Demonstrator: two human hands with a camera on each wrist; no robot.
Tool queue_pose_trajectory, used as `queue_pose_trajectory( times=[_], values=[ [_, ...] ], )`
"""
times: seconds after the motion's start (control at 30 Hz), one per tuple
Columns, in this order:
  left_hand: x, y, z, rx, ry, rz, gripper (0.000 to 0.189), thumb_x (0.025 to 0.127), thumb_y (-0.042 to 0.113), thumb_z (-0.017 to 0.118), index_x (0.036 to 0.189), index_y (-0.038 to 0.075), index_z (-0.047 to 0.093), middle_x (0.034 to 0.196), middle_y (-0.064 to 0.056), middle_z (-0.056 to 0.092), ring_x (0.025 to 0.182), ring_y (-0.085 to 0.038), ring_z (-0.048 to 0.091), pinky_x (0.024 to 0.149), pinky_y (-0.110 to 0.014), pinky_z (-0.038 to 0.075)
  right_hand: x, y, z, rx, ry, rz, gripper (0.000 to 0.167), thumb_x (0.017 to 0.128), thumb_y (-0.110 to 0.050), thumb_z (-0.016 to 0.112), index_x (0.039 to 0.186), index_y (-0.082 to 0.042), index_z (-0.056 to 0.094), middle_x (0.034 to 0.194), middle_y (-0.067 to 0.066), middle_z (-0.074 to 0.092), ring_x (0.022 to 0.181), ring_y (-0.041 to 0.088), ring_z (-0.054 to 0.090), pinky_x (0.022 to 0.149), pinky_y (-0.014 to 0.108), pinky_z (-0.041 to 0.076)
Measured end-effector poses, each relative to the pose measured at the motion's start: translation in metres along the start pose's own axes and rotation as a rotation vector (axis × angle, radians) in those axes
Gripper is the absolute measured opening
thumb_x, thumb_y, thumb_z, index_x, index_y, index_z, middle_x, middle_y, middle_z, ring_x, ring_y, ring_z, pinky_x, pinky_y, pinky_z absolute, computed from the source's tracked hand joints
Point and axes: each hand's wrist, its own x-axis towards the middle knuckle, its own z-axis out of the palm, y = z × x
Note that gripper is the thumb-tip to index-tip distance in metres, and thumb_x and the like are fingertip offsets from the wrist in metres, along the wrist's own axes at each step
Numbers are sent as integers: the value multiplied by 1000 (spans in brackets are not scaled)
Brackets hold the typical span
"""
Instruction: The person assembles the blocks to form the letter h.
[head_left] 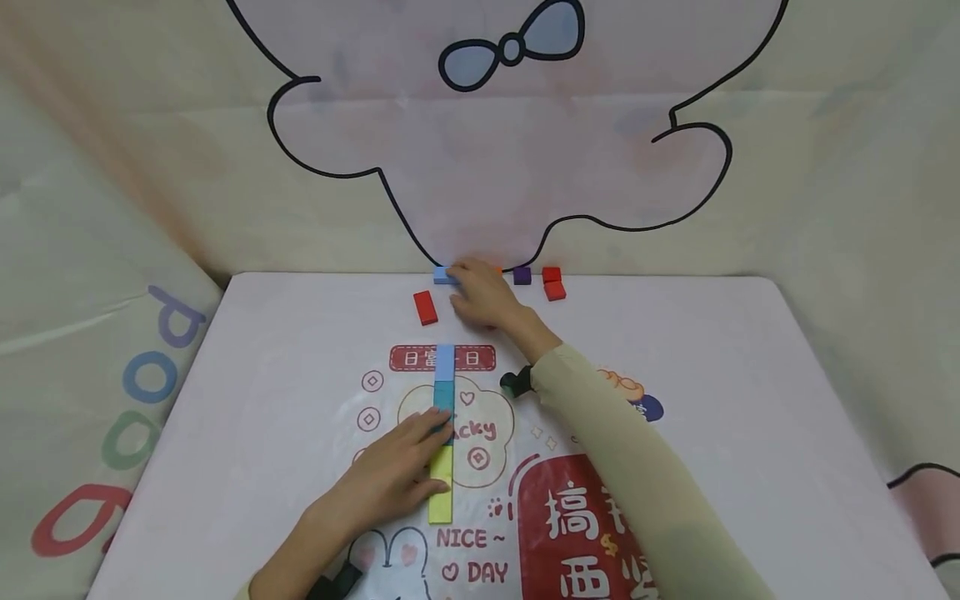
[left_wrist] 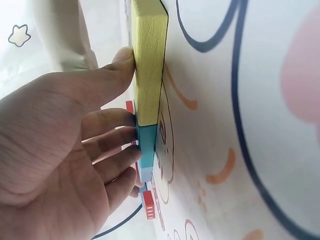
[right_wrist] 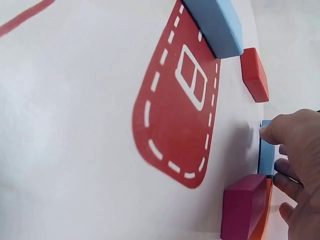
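A straight row of blocks runs away from me on the table: yellow, then teal, then light blue. My left hand lies along its left side, the thumb against the yellow block and the loosely extended fingers touching the teal stretch. At the far table edge my right hand pinches another light blue block, thumb on the near side and fingers beyond it. An orange block adjoins it, partly covered by a magenta block.
A tilted red block lies left of the right hand. Along the far edge to the right are a dark purple block and two red blocks. A printed cloth wall rises behind the white table.
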Motion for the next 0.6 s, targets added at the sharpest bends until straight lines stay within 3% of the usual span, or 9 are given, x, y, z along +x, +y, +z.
queue_pose_trajectory(
  times=[0.2,0.43,0.6],
  values=[
    [-2,1,-1,-2,-8,-5,75,92,40,82,155,10,54,169,-5,44,159,-31,40,127,-52,41,-1,-5,3,-46,2,24,55,105,-27,62,156,-10,52,158,10,52,150,29,45,131,46,35],
    [-1,-1,0,16,1,7,75,92,40,82,155,9,54,169,-6,45,159,-31,40,127,-51,40,-5,-15,2,-143,0,16,51,106,-28,60,153,-10,57,150,11,56,148,30,44,138,50,15],
    [-1,-2,-2,24,8,19,75,92,39,82,154,8,55,168,-7,46,158,-32,42,127,-51,41,-9,-23,2,-209,-6,38,51,106,-32,59,152,-11,57,145,12,58,139,29,47,134,56,19]
  ],
)
